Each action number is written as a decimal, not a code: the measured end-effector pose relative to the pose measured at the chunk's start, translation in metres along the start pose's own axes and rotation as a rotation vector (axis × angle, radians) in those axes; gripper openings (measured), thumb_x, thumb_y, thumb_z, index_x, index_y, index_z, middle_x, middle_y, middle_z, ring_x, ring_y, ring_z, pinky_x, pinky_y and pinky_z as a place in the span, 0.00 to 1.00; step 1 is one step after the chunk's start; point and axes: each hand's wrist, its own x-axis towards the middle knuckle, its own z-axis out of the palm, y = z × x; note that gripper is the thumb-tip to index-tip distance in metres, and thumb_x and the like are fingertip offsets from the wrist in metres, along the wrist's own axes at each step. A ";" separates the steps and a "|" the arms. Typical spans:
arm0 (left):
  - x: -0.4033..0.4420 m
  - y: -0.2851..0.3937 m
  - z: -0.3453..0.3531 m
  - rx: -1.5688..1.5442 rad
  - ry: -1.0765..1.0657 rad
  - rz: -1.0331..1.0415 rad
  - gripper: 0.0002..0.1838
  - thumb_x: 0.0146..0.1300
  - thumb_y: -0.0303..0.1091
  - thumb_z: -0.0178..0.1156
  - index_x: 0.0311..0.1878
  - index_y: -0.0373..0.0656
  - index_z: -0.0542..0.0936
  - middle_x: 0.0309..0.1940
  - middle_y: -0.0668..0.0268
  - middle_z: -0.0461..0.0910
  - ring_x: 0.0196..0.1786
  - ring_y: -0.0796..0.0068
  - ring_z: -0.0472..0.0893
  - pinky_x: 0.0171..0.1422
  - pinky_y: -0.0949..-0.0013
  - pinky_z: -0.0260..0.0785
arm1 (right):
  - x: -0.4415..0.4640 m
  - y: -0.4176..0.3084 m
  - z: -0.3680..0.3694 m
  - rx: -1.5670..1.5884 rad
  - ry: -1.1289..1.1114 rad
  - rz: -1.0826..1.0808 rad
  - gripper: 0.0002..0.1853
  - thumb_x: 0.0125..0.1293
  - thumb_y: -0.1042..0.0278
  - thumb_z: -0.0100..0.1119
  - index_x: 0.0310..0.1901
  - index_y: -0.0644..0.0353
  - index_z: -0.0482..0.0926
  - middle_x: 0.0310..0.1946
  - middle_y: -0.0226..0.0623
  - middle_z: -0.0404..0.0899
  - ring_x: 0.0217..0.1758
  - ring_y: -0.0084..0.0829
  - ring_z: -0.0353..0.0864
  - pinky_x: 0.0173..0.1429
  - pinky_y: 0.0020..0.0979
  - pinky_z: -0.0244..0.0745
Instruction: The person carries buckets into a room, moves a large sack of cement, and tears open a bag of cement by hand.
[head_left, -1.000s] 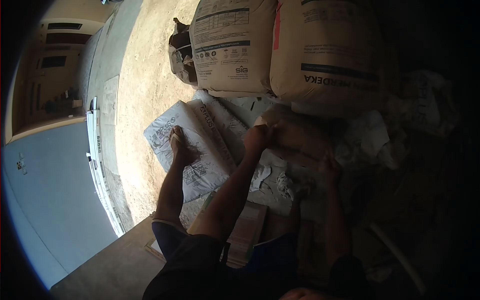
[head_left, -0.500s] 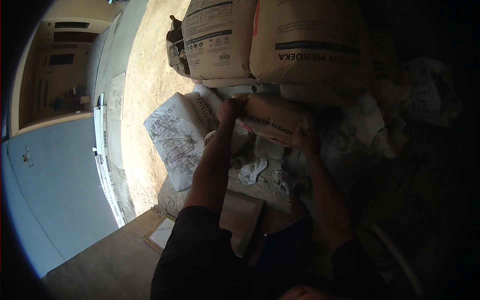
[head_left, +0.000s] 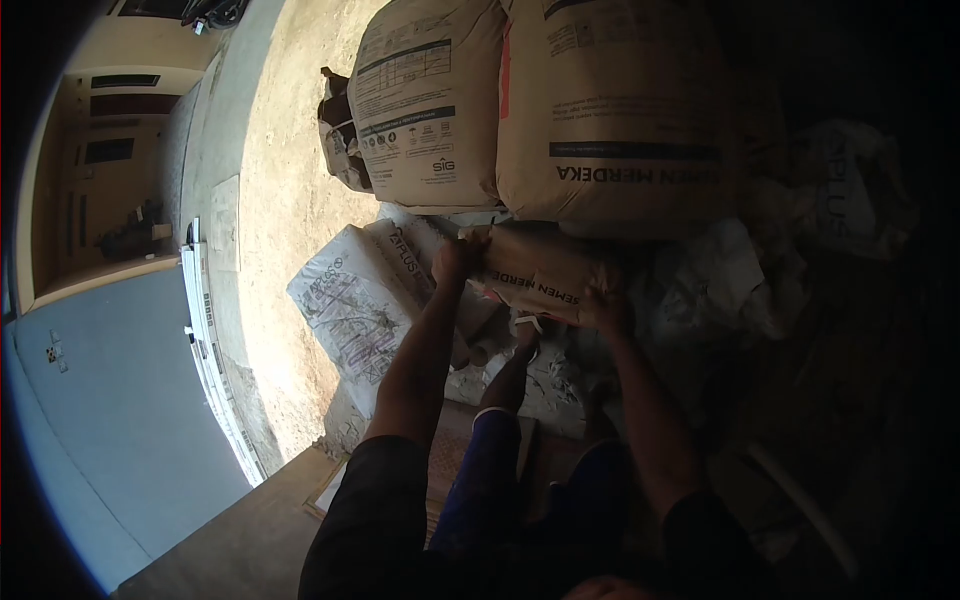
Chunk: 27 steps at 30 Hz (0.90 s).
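A small-looking brown paper cement bag [head_left: 535, 268], printed SEMEN MERDEKA upside down, is held between my two hands. My left hand [head_left: 460, 258] is closed on its left end. At the right end, my right hand [head_left: 607, 308] grips the lower corner, with the fingers in shadow. Just behind it stand two large full cement bags, a left one [head_left: 430, 110] and a right one [head_left: 620, 110]. Left of my left forearm lies a white APLUS bag [head_left: 345, 300] with a dusty, creased face. One foot [head_left: 527, 335] in a sandal is below the held bag.
Crumpled white sacks [head_left: 740, 275] lie at the right, in dim light. Torn paper and rubble cover the floor below the held bag. A reddish-brown board [head_left: 455, 450] lies by my legs. Sunlit ground [head_left: 290, 200] and a grey wall [head_left: 130, 430] are at the left.
One leg has come forward, its sandalled foot now below the held bag. Both hands keep hold of the bag. The large bags appear lower in view as the camera tilts up.
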 end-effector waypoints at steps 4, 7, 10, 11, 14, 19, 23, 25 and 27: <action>0.023 -0.037 0.037 -0.090 0.051 0.110 0.32 0.57 0.68 0.52 0.37 0.44 0.83 0.33 0.51 0.82 0.38 0.51 0.82 0.45 0.54 0.74 | 0.009 -0.020 -0.015 -0.257 -0.348 0.277 0.32 0.60 0.34 0.51 0.47 0.58 0.80 0.38 0.49 0.81 0.44 0.49 0.81 0.48 0.42 0.74; 0.032 -0.052 0.049 -0.039 0.080 0.279 0.32 0.58 0.66 0.51 0.33 0.41 0.83 0.29 0.50 0.81 0.36 0.50 0.82 0.43 0.54 0.74 | 0.002 -0.031 -0.020 -0.142 -0.322 0.175 0.32 0.59 0.34 0.53 0.42 0.61 0.82 0.34 0.49 0.82 0.41 0.46 0.83 0.45 0.41 0.75; 0.026 -0.051 0.044 -0.115 0.051 0.274 0.32 0.59 0.64 0.51 0.31 0.39 0.82 0.27 0.50 0.81 0.36 0.50 0.82 0.43 0.54 0.73 | 0.001 -0.033 -0.020 -0.143 -0.342 0.249 0.32 0.58 0.35 0.54 0.36 0.64 0.82 0.28 0.49 0.82 0.37 0.44 0.84 0.41 0.40 0.75; 0.020 -0.051 0.041 -0.124 0.053 0.284 0.32 0.59 0.64 0.51 0.31 0.39 0.82 0.27 0.50 0.81 0.36 0.50 0.82 0.43 0.54 0.73 | 0.001 -0.020 -0.017 -0.139 -0.369 0.243 0.31 0.58 0.37 0.56 0.35 0.65 0.82 0.25 0.49 0.81 0.34 0.44 0.84 0.39 0.39 0.75; 0.009 -0.048 0.032 -0.267 0.097 0.259 0.30 0.59 0.62 0.52 0.29 0.39 0.82 0.25 0.51 0.81 0.33 0.50 0.82 0.39 0.54 0.73 | -0.003 -0.014 -0.020 -0.097 -0.392 0.237 0.28 0.58 0.41 0.58 0.33 0.66 0.82 0.22 0.50 0.80 0.31 0.42 0.84 0.36 0.38 0.75; -0.029 -0.069 0.047 -0.358 0.305 0.381 0.25 0.59 0.55 0.57 0.24 0.40 0.80 0.19 0.52 0.79 0.26 0.53 0.82 0.31 0.55 0.71 | -0.045 -0.044 -0.020 -0.089 -0.315 0.169 0.26 0.59 0.45 0.59 0.32 0.67 0.82 0.20 0.50 0.78 0.26 0.40 0.83 0.32 0.38 0.73; -0.071 -0.058 0.001 -0.658 0.141 0.195 0.23 0.59 0.51 0.60 0.22 0.38 0.78 0.16 0.52 0.77 0.23 0.53 0.81 0.29 0.56 0.70 | -0.061 -0.049 -0.017 -0.189 -0.328 0.206 0.26 0.59 0.44 0.59 0.28 0.68 0.79 0.17 0.49 0.75 0.22 0.40 0.80 0.29 0.40 0.70; -0.078 -0.062 0.005 -0.764 0.111 0.166 0.23 0.59 0.49 0.60 0.21 0.37 0.77 0.14 0.53 0.75 0.20 0.53 0.80 0.26 0.58 0.70 | -0.078 -0.033 -0.010 -0.164 -0.301 0.175 0.27 0.59 0.45 0.59 0.26 0.68 0.78 0.15 0.49 0.73 0.21 0.41 0.79 0.29 0.40 0.69; -0.094 -0.063 0.004 -0.733 0.120 0.140 0.23 0.60 0.49 0.60 0.21 0.37 0.76 0.14 0.53 0.75 0.20 0.53 0.79 0.26 0.58 0.69 | -0.094 -0.019 -0.003 -0.075 -0.273 0.213 0.28 0.60 0.44 0.59 0.24 0.69 0.75 0.15 0.49 0.71 0.19 0.44 0.76 0.28 0.41 0.68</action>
